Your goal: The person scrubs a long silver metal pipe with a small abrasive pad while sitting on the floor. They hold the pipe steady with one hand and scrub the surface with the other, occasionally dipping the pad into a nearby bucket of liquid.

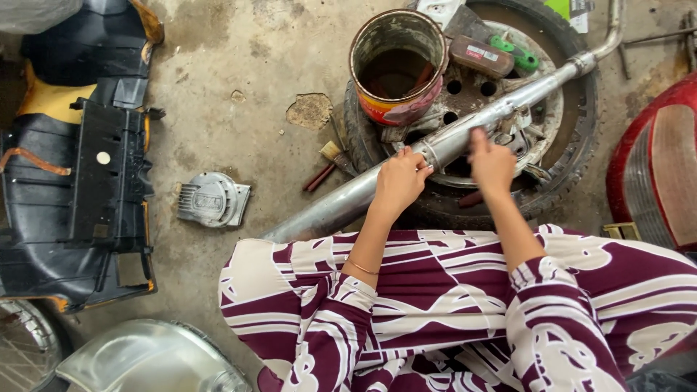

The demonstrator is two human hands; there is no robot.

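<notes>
A stained concrete floor [239, 51] is carrying a tyre [581, 116], a grey finned metal cover [212, 199], a paintbrush [335, 157], a black and yellow plastic body panel [80, 167] and a red body panel [653, 163].

An exhaust pipe [435, 149] lies slantwise across a tyre [573, 123] on the floor [239, 72], with a tin can [397, 65] standing on the tyre's left edge. Left of the tyre lie brushes [330, 163], seemingly two, then an engine cover [212, 199] and a motorcycle seat [72, 167].

Long chrome exhaust pipe [435, 149], lying diagonally across a tyre (dull, scuffed)
</notes>
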